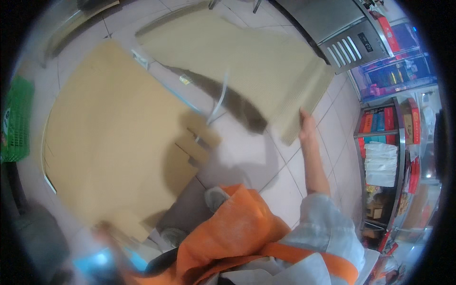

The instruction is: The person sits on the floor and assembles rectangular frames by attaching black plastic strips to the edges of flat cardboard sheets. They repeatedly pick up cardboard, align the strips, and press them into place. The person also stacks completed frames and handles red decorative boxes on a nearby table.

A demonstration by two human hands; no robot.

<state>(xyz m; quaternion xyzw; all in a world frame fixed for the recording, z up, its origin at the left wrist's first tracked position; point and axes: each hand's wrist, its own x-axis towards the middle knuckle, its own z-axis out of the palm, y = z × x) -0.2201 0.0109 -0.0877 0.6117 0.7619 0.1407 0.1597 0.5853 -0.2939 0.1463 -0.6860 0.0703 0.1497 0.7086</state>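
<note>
My right hand [306, 124] is closed on the near right edge of a large beige sheet of cardboard [228, 52] with a ribbed surface. That sheet slants over the tiles, and a dark shadow lies along its underside. To the left spreads a second, smoother brown cardboard sheet [118, 128], with slots and a flap on its right side. At this sheet's lower left corner is my left hand [102, 232], smeared by motion, so its fingers do not show clearly. A pale strip [219, 99] stands out between the two sheets.
Light floor tiles [242, 147] run beneath the sheets. A green plastic crate [18, 118] stands at far left, and a steel appliance [344, 50] at the upper right. On the right is a shelf rack [401, 142] with boxes. An orange apron [232, 223] covers my front.
</note>
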